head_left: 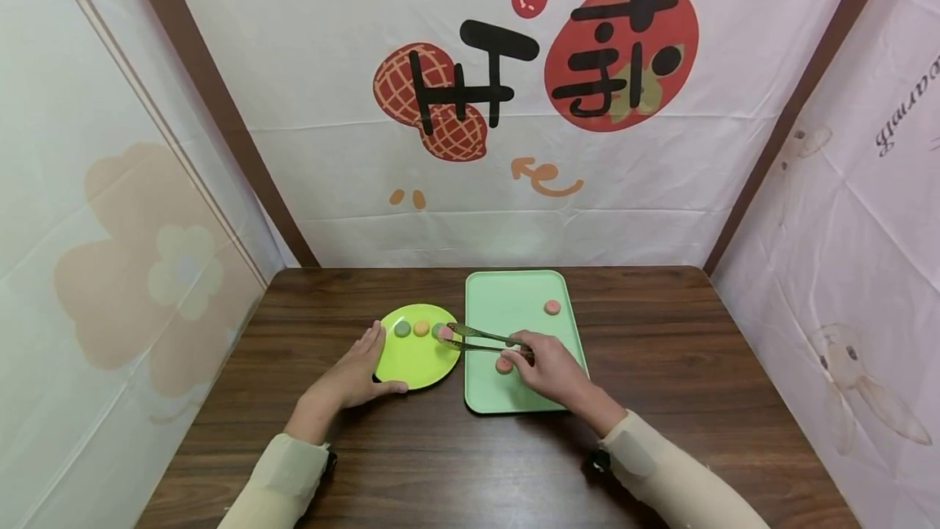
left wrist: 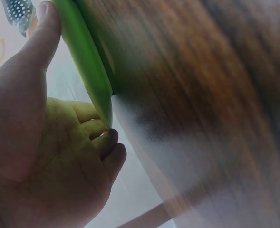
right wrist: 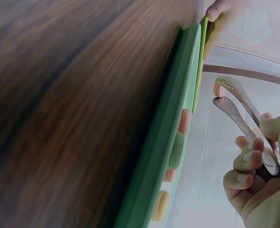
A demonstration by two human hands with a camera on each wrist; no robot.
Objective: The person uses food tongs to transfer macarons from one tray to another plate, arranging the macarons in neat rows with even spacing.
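Observation:
My left hand rests at the left edge of a lime-green plate, fingers along its rim and thumb at the near side. Three macarons lie in a row on the plate: a green macaron, a yellow macaron and a blue-green macaron, partly covered. In my right hand I grip metal tongs with perforated tips. Between those tips is a pink macaron, over the plate's right side and overlapping the blue-green one in the head view.
A mint-green tray stands right of the plate, under my right hand. It bears a pink macaron at the back and another pink macaron nearer me. The right wrist view also shows a green macaron and a yellow macaron there.

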